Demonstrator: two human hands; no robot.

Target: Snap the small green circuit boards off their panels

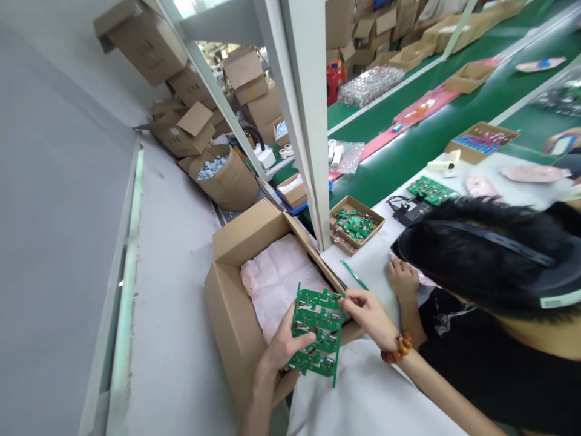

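Note:
My left hand (284,345) holds a green printed circuit board panel (318,327) from below, its fingers behind the panel. My right hand (367,313), with an amber bead bracelet (399,348) on the wrist, pinches the panel's upper right corner. Below the panel is an open cardboard box (231,315) lined with pale pink wrapping (281,278). A thin green strip (354,275) lies on the box flap and the table edge, close to my right hand. A co-worker's hand (402,278) rests on the white table (363,260), apart from mine.
A small cardboard tray (345,209) of green boards and another green board (431,191) sit on the white table. A co-worker's head (476,254) fills the right. A white post (308,115) stands beyond the box, with stacked cartons (190,130) and a green conveyor belt (408,157) behind.

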